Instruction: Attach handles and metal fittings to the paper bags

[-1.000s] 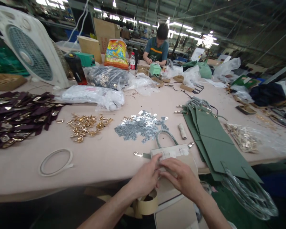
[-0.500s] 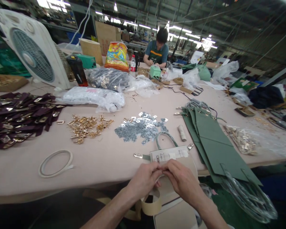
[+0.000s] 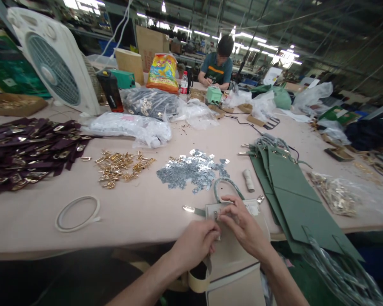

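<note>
At the near edge of the desk [image 3: 140, 212], a beige panel [image 3: 232, 246] with a green handle [image 3: 225, 187] is lain half over the edge, its top strip pressed by the right hand [image 3: 242, 225], whose fingertips are pinched on a small fitting there. The left hand [image 3: 196, 242] is curled just beside it, a strip of tape [image 3: 208, 263] being pinched between thumb and fingers. Silver plates [image 3: 191, 170] are heaped just beyond, gold clips [image 3: 119, 163] toward the left, and green panels [image 3: 290, 195] are stacked by the right edge.

Bright, even light from ceiling strip lights [image 3: 249, 40]; soft shadows; glare overhead; wide-angle bending at edges; distant background slightly blurred.
</note>
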`<state>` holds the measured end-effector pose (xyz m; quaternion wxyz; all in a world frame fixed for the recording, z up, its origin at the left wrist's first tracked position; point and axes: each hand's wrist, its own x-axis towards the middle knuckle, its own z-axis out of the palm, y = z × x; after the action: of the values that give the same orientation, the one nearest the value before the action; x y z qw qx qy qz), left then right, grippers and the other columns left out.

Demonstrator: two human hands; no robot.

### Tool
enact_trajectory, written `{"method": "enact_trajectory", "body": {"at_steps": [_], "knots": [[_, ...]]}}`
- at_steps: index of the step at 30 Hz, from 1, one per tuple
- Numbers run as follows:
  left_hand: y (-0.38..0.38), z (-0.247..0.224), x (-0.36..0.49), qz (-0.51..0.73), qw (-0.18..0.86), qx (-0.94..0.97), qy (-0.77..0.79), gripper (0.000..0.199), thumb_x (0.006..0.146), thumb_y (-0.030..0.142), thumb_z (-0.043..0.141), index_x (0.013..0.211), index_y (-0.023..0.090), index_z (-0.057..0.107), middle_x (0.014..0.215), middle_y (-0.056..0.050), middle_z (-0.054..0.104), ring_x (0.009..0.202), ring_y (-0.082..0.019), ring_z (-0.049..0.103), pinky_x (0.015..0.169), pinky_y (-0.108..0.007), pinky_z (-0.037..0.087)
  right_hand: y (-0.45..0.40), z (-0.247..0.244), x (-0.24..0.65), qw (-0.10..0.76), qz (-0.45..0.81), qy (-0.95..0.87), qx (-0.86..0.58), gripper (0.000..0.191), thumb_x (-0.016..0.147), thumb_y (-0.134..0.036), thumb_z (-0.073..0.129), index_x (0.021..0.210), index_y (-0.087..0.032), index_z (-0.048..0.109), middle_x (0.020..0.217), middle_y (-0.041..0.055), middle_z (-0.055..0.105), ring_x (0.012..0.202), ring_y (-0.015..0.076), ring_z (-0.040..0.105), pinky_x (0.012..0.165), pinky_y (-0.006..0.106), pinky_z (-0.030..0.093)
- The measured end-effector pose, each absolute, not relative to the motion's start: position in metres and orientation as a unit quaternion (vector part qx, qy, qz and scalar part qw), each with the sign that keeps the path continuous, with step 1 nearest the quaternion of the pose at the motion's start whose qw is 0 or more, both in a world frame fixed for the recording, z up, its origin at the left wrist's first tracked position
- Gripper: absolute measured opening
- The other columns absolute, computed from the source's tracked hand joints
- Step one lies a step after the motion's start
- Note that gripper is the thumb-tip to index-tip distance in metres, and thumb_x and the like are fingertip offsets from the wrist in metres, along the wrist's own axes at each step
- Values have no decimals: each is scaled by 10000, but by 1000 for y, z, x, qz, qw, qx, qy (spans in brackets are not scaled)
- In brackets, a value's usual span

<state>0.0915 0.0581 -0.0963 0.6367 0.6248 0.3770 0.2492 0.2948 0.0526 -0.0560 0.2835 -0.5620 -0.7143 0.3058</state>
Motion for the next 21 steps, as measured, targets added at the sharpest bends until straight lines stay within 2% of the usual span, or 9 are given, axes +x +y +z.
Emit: {"method": "enact_trajectory", "body": {"at_steps": [5,12,14,16,18,19,21], "knots": [[56,-95,88,244,606,661,370,173,987,268,482,908,199,620,648,25,615,600,-134,660,607,-196,480,67,-63,285,253,341,-694,-582,177,993,-345,555,916,-228,663,1402,99,505,1416,272,431,1192,467,351],[58,-93,86,253,594,673,361,187,997,226,466,898,194,621,670,27,622,594,-110,650,617,-177,489,69,-85,282,268,239,-726,-586,158,990,-311,563,914,-243,684,1374,99,549,1352,286,488,1158,512,393],[55,-93,84,259,604,671,343,198,1002,239,480,926,187,655,669,22,630,584,-107,648,620,-176,503,71,-90,280,282,195,-732,-588,117,982,-303,593,1019,-250,690,1364,105,580,1326,290,516,1139,510,420],[51,-96,78,276,624,653,329,226,1013,280,495,980,182,696,672,12,642,562,-103,644,594,-172,511,73,-95,279,291,158,-739,-587,227,973,-304,631,1194,-260,661,1348,101,617,1300,287,539,1126,501,437],[43,-102,64,303,643,619,334,282,1029,359,502,1054,186,724,751,-16,695,532,-94,643,539,-166,502,75,-99,276,292,131,-745,-585,290,980,-310,646,1266,-267,636,1291,84,666,1247,276,570,1102,485,451],[38,-107,53,319,646,600,347,311,1032,402,506,1082,194,731,844,-42,732,517,-87,642,510,-165,495,76,-101,275,293,118,-746,-586,248,991,-311,638,1234,-268,652,1246,72,690,1210,268,587,1082,473,457],[27,-115,24,353,626,570,400,347,1023,476,526,1092,212,739,1140,-107,754,486,-69,631,471,-180,500,78,-103,271,302,90,-741,-593,143,1018,-308,602,1120,-261,690,1157,55,723,1139,257,611,1039,456,464]]}}
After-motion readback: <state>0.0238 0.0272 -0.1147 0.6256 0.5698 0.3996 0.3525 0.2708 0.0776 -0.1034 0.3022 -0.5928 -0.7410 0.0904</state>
